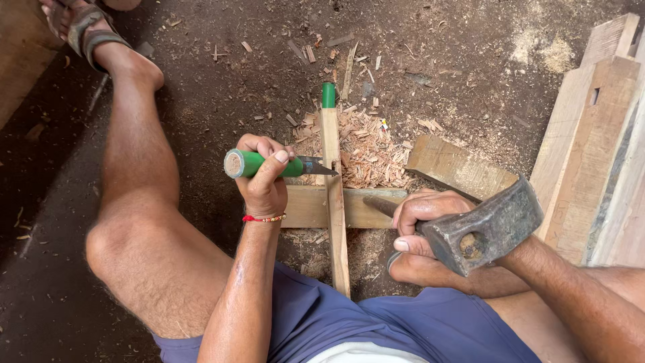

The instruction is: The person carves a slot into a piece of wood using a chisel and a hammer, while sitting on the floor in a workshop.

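Note:
My left hand (263, 176) grips a green-handled chisel (259, 164), held sideways with its metal blade tip touching a narrow wooden stick (334, 202). The stick has a green end (328, 95) and lies across a flat wooden block (306, 206). My right hand (423, 214) holds a hammer by its wooden handle, with the dark iron head (485, 228) raised to the right of the stick. I sit on the dirt floor with my legs either side of the work.
A heap of wood chips (366, 151) lies behind the stick. A short plank (458, 168) rests to the right, and larger mortised timbers (591, 134) lie at the right edge. My sandalled foot (84, 30) is at the top left.

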